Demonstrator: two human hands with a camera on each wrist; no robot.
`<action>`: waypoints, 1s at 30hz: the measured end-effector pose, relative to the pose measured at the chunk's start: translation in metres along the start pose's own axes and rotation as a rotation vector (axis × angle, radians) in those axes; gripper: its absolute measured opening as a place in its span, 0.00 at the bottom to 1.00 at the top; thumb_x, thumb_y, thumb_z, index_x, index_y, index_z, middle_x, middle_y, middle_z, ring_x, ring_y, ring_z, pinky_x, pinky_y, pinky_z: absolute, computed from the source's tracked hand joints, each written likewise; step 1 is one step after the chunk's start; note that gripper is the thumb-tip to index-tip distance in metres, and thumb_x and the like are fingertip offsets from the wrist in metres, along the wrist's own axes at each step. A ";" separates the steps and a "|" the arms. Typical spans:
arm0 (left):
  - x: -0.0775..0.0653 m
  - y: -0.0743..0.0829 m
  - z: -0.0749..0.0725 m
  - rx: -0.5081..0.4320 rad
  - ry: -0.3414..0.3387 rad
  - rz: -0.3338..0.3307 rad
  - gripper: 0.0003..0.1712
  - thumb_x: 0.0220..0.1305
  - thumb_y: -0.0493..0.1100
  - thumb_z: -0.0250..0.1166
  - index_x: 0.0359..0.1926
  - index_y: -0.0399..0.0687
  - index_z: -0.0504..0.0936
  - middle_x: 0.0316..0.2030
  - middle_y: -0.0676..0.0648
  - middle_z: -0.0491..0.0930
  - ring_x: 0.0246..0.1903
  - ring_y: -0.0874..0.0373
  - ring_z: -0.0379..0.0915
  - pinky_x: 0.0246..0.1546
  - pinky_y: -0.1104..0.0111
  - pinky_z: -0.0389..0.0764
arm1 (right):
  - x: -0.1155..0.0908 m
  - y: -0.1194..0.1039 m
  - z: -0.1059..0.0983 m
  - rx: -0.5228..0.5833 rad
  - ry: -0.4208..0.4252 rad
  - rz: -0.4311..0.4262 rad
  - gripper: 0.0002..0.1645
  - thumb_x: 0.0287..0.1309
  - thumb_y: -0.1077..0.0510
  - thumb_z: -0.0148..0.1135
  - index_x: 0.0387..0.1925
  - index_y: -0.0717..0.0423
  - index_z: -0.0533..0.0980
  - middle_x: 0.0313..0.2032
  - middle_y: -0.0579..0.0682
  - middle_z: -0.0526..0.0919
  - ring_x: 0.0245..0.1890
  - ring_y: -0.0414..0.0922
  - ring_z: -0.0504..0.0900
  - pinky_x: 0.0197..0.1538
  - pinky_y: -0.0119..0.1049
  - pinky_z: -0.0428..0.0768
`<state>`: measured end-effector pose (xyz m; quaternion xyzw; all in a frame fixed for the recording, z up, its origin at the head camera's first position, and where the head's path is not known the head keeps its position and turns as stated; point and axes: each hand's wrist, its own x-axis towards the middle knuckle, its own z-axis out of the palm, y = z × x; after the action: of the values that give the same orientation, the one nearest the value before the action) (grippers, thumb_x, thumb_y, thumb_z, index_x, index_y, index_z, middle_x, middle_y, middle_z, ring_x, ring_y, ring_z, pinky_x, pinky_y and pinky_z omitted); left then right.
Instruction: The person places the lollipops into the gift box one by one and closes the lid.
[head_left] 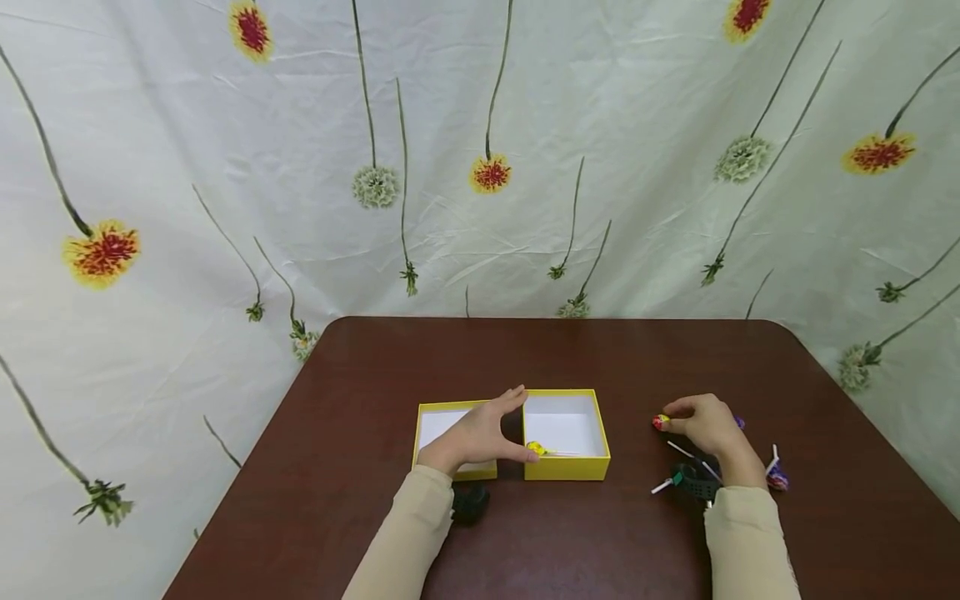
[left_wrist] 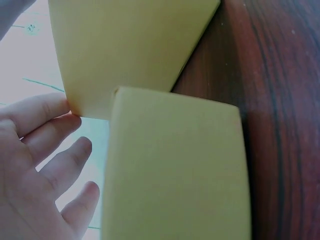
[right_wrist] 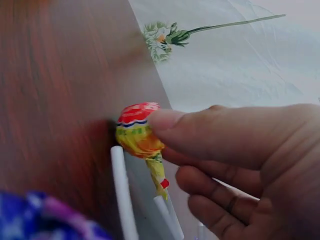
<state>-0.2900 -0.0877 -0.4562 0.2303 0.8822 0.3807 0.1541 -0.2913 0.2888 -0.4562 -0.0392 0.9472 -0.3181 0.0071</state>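
An open yellow box (head_left: 566, 469) with a white inside stands mid-table, with a yellow-wrapped lollipop (head_left: 537, 448) in it. My left hand (head_left: 474, 435) spans its left side and holds it, thumb by the front left corner and fingertips at the back left corner. The left wrist view shows the fingertips (left_wrist: 60, 104) against the yellow cardboard. On the right, my right hand (head_left: 707, 427) pinches a lollipop (right_wrist: 137, 134) by its red and yellow wrapped head, close over the table. Its stick points down beside a white stick (right_wrist: 121, 192).
A shallower yellow box part (head_left: 476, 472) lies left of the box, partly under the left forearm. Around the right wrist lie more lollipops: a green one (head_left: 678, 478), a purple-blue one (head_left: 777, 478) and another purple one (head_left: 739, 422). A flowered cloth (head_left: 645, 167) hangs behind the brown table (head_left: 420, 350).
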 end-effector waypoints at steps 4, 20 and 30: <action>0.000 0.000 -0.001 -0.006 0.002 -0.007 0.61 0.50 0.63 0.77 0.79 0.58 0.53 0.80 0.55 0.47 0.79 0.51 0.45 0.72 0.48 0.63 | 0.002 -0.004 0.000 0.017 0.013 0.000 0.19 0.56 0.58 0.73 0.45 0.69 0.83 0.44 0.67 0.86 0.45 0.62 0.82 0.46 0.54 0.82; 0.001 -0.002 -0.001 -0.015 -0.006 0.008 0.62 0.50 0.62 0.77 0.79 0.58 0.52 0.80 0.54 0.46 0.79 0.50 0.45 0.72 0.48 0.63 | 0.003 -0.006 0.005 0.017 -0.031 -0.008 0.17 0.57 0.62 0.70 0.45 0.71 0.82 0.41 0.65 0.86 0.41 0.57 0.83 0.44 0.50 0.82; -0.001 -0.001 0.000 -0.017 -0.004 -0.009 0.61 0.50 0.62 0.77 0.79 0.59 0.53 0.80 0.56 0.47 0.79 0.51 0.45 0.73 0.49 0.62 | 0.002 -0.004 0.007 0.017 -0.019 -0.030 0.15 0.57 0.61 0.70 0.43 0.69 0.83 0.39 0.63 0.87 0.39 0.54 0.85 0.40 0.44 0.82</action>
<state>-0.2897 -0.0884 -0.4569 0.2260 0.8795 0.3871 0.1596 -0.2932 0.2811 -0.4595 -0.0564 0.9437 -0.3258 0.0114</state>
